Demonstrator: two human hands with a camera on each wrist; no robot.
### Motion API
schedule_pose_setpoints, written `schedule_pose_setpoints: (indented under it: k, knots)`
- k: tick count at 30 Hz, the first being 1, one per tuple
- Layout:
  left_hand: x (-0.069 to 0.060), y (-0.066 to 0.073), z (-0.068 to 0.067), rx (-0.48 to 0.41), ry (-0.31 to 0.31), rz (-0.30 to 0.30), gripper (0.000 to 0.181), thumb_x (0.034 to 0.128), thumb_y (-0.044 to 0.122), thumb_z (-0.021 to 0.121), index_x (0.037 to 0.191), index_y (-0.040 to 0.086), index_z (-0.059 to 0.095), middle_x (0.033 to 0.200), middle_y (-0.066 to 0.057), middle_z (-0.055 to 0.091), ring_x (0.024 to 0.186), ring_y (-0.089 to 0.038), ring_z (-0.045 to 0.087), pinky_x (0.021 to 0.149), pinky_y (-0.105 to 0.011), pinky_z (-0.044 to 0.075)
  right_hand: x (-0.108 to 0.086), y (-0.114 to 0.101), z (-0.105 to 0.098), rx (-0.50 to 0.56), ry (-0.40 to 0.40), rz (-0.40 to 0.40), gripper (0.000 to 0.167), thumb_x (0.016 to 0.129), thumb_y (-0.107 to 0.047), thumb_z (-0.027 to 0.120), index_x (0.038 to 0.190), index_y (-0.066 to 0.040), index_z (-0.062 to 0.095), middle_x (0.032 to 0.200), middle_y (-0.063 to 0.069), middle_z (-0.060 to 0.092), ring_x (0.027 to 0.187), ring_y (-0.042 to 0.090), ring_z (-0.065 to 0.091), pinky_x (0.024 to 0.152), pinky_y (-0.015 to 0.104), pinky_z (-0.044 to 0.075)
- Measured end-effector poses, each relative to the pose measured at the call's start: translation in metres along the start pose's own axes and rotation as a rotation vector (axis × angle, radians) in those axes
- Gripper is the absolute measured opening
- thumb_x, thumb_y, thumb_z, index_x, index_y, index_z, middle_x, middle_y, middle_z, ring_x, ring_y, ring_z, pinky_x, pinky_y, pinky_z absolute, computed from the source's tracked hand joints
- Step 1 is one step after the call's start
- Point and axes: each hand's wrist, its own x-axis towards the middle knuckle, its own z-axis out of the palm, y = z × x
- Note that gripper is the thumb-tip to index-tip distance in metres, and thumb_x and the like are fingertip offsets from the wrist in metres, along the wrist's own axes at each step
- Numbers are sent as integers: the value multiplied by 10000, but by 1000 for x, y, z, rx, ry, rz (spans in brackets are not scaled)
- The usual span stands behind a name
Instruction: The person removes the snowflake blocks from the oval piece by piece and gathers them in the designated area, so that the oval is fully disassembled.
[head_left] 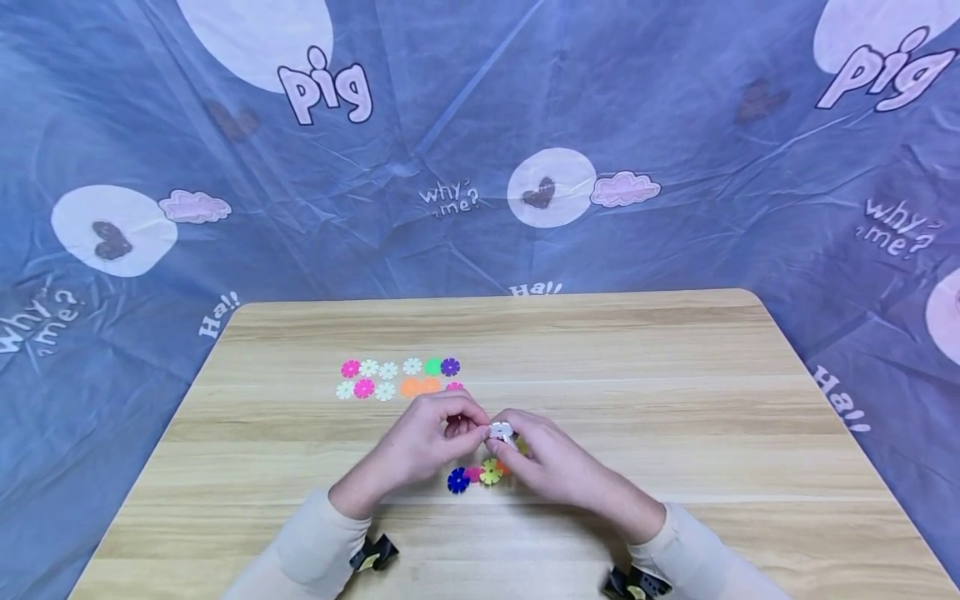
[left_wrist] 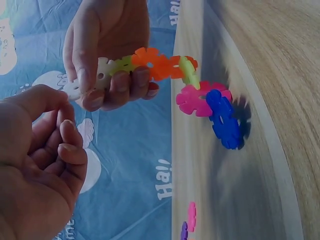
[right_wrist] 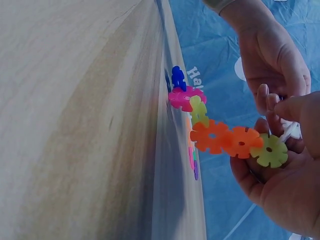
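My right hand grips one end of a chain of interlocked plastic snowflake discs, around its white and yellow-green pieces. Between thumb and fingertip, my left hand pinches the edge of the outermost white disc. Its other fingers are loosely curled. From the right hand the chain runs through a yellow-green disc, orange discs, another yellow-green disc and a pink disc to a blue disc at the far end. The right fingers partly cover the white pieces.
Two rows of loose discs lie on the wooden table beyond the left hand, among them a pink disc, a green disc and a purple disc. A blue printed cloth hangs behind the table.
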Motion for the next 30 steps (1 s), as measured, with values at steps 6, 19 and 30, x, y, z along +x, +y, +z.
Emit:
schedule_pose_setpoints:
  k: [6, 19, 30]
  knots:
    - [-2, -4, 0, -24, 57, 50, 108, 941, -16, 765, 969, 87, 784, 865, -3, 687, 781, -43, 560, 676, -197, 521, -2, 4, -2, 91, -13, 56, 228, 1073, -266, 679, 1262, -141, 686, 1019, -58, 712, 886, 66, 646, 826, 277, 588]
    - [-5, -12, -8, -59, 144, 105, 93, 947, -16, 760, 985, 69, 755, 914, -45, 715, 783, -60, 583, 683, -213, 532, -4, 16, -6, 329, 60, 63, 245, 1078, -128, 649, 1304, -34, 656, 1221, 233, 707, 1067, 130, 681, 989, 272, 576]
    - [-3, -15, -3, -81, 116, 139, 62, 975, 44, 765, 1033, 62, 755, 984, -79, 735, 813, -73, 617, 717, -246, 578, -2, 15, -2, 282, 84, 46, 250, 1086, -110, 628, 1322, -31, 651, 1203, 234, 721, 1000, 188, 694, 912, 264, 593]
